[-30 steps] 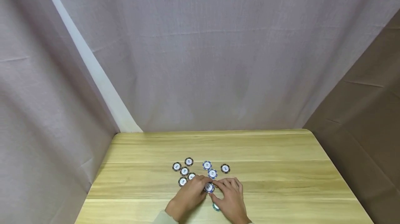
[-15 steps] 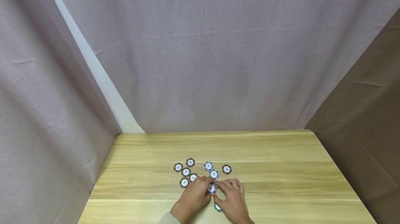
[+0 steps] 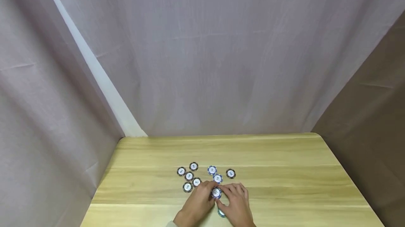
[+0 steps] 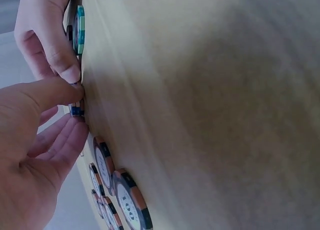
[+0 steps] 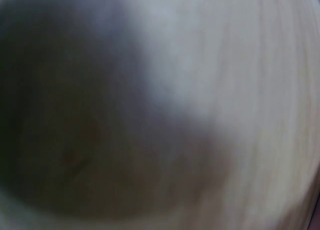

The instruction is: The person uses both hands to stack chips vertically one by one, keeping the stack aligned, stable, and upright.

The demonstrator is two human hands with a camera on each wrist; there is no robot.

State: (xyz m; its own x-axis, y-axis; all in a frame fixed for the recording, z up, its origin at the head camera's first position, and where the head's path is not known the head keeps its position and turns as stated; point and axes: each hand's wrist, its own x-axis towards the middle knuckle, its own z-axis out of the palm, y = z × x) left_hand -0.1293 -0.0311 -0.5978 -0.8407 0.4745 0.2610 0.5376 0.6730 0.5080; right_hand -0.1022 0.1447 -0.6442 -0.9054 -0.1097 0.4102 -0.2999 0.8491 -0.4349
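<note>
Both hands, pinching blue chips, apparently stacked

Front chip: blue rim, white blocks, white centre, dark numeral. Two farther blue chips patterned alike. Black chips: orange-brown edge blocks, white centres. Green chip: two-tone edge. Desk: yellow-tan, streaked grain. Curtain: mauve-grey; right-hand drape: brown. Strip at left: white.
</note>
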